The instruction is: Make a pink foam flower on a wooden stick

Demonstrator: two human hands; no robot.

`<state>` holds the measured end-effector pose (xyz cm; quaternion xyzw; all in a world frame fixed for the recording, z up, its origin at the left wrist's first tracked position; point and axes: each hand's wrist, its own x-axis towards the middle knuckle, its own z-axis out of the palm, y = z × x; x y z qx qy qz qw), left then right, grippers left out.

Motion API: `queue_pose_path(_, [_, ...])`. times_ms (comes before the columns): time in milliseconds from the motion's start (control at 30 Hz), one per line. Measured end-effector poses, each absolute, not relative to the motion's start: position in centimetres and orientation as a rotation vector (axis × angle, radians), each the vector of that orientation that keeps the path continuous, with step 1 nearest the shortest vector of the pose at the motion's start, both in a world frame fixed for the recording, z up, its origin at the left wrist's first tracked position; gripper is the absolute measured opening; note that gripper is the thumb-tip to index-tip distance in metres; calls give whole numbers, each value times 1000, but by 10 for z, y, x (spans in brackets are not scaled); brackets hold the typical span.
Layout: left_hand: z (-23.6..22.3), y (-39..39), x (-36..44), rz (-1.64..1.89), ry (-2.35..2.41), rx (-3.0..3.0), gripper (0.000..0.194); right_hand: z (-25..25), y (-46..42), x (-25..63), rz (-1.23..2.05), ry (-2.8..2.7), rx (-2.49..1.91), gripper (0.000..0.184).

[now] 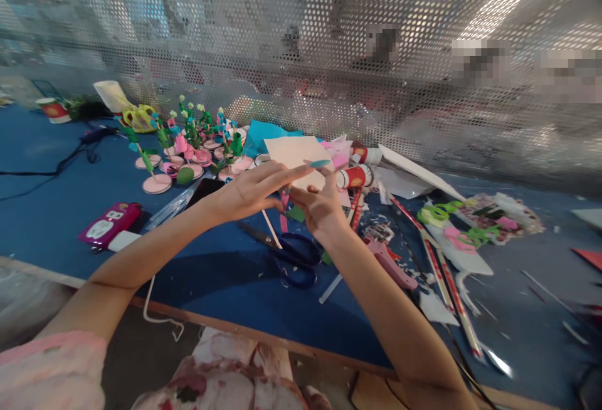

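Observation:
My left hand (254, 189) reaches in from the left, its long fingers nearly straight and meeting the fingertips of my right hand (323, 208). A small blue paper strip (320, 163) shows at the fingertips where both hands come together, and the fingers cover part of it. Under the hands a thin white stick (271, 228) slants down beside a narrow pink strip (283, 219); whether either is held I cannot tell. Directly behind the fingers lies a cream sheet of paper (294, 150). Dark-handled scissors (296, 259) lie on the blue table below.
Paper flowers on round pink bases (157, 183) crowd the left back. A purple glue-gun-like package (110, 225) lies at left. Paper cups (355, 176), a pink-handled tool (390, 264), red-white strips (449, 278) and paper scraps cover the right. A perforated metal screen (263, 40) stands behind.

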<state>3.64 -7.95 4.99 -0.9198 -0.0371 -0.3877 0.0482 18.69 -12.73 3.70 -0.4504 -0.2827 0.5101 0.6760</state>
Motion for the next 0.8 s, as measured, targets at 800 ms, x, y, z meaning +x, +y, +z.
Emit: queue_pose_path(800, [53,-76,35,-1262,-67,-2606,60,47,-129,192,1274,-578,-1018,50])
